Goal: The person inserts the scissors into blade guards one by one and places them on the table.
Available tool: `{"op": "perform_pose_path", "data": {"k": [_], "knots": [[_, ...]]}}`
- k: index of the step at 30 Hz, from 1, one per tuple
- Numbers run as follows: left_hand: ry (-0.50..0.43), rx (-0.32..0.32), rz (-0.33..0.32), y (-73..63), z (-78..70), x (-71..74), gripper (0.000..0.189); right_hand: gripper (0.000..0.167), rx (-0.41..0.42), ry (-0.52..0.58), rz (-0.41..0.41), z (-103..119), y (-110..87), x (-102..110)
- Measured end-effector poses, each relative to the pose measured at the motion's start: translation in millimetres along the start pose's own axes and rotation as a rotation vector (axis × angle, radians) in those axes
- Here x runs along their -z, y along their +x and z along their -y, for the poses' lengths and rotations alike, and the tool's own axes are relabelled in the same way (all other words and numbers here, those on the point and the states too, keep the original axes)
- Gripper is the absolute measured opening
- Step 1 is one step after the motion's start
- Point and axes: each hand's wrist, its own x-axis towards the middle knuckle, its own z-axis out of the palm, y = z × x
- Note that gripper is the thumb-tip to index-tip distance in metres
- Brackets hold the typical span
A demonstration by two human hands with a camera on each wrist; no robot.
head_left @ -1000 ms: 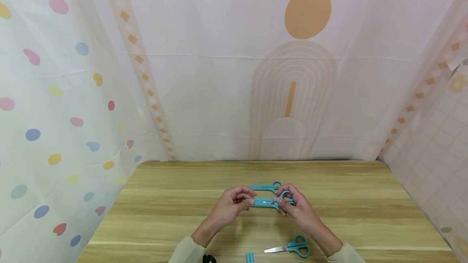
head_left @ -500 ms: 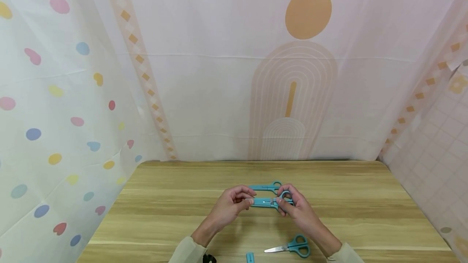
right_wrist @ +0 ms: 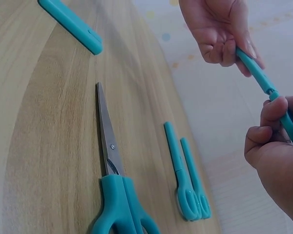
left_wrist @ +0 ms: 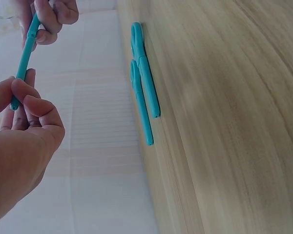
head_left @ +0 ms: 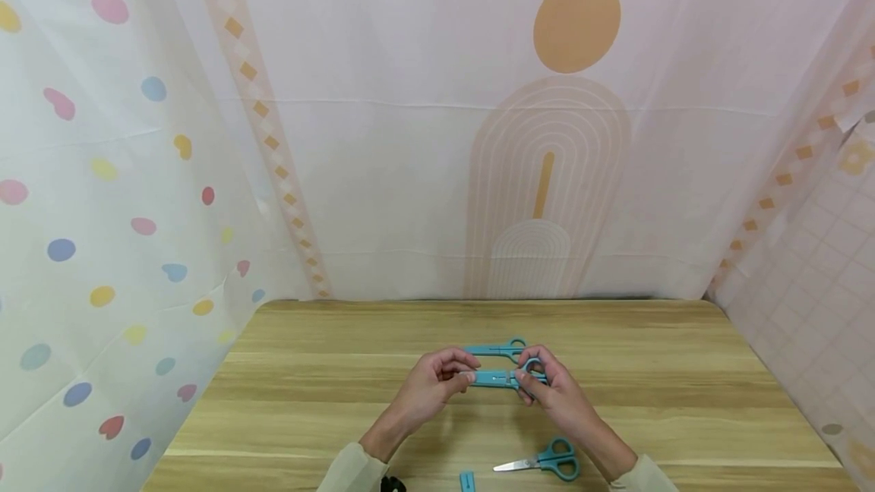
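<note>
Between my hands, above the table, is a pair of teal scissors (right_wrist: 290,126) with a teal blade cover (head_left: 488,378) over the blades. My left hand (head_left: 434,382) pinches the cover's tip end between thumb and fingers. The handle end is gripped by my right hand (head_left: 554,389), which partly hides the loops. In the right wrist view a little of the blades' base (right_wrist: 271,91) shows between cover and handle. Nearer my body lie bare scissors (head_left: 540,464), blades pointing left, and a loose teal cover (head_left: 467,481) beside their tip.
Two more pairs of covered teal scissors, one longer (left_wrist: 149,87) and one shorter (left_wrist: 142,114), lie side by side on the wooden table (head_left: 307,370), beyond my hands. A small black object (head_left: 393,484) shows at the bottom edge by my left sleeve. Patterned curtains (head_left: 383,196) hang behind the table.
</note>
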Motion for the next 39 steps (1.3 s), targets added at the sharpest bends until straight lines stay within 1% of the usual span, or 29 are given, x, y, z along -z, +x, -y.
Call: {"op": "perform_pose_path", "data": {"k": [9, 20, 25, 31, 36, 39], "knots": [[0.012, 0.001, 0.013, 0.8, -1.1, -2.3, 0.021, 0.017, 0.013, -0.02, -0.001, -0.9, 0.2, -1.8], [0.012, 0.014, 0.008, 2.1, 0.7, -3.7, 0.021, 0.019, 0.019, -0.028, 0.009, -3.2, 0.3, -1.6], [0.02, 0.029, 0.016, 2.7, 0.4, -3.1, 0.018, 0.022, 0.033, -0.063, 0.027, -4.4, 0.2, -0.6], [0.003, 0.043, 0.036, 3.1, -0.1, -1.9, 0.018, 0.023, 0.046, -0.087, 0.051, -5.4, -0.1, 1.1], [0.012, 0.054, 0.042, 3.1, 1.5, -2.2, 0.018, 0.022, 0.048, -0.077, 0.078, -8.2, 0.5, 4.0], [0.011, 0.046, 0.044, 3.2, 2.2, -2.6, 0.02, 0.02, 0.043, -0.062, 0.093, -10.2, 1.2, 6.1]]}}
